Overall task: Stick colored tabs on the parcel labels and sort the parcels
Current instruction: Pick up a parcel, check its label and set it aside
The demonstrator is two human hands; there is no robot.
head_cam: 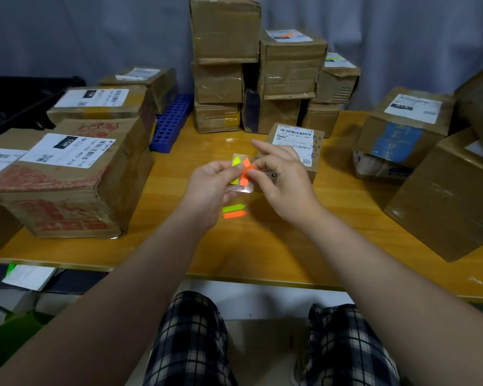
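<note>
Left hand (209,185) holds a small clear plastic tab sheet (241,189) above the yellow wooden desk (262,246), fingers curled round its lower edge. Right hand (279,182) pinches an orange arrow-shaped sticky tab (246,174) on that sheet, index finger extended. A yellow-green arrow tab (236,162) sits beside it. A small brown cardboard parcel (317,143) with a white printed label (294,136) stands on the desk just behind the right hand. Two loose arrow tabs (234,211) lie on the desk below the hands. Taller parcel stacks (226,79) stand at the rear.

A yellow tab (236,162) and an orange tab (244,174) show against brown parcels (290,65) (white labels (91,98)), a blue rack (170,123) and black-and-white plaid shorts (190,344).
</note>
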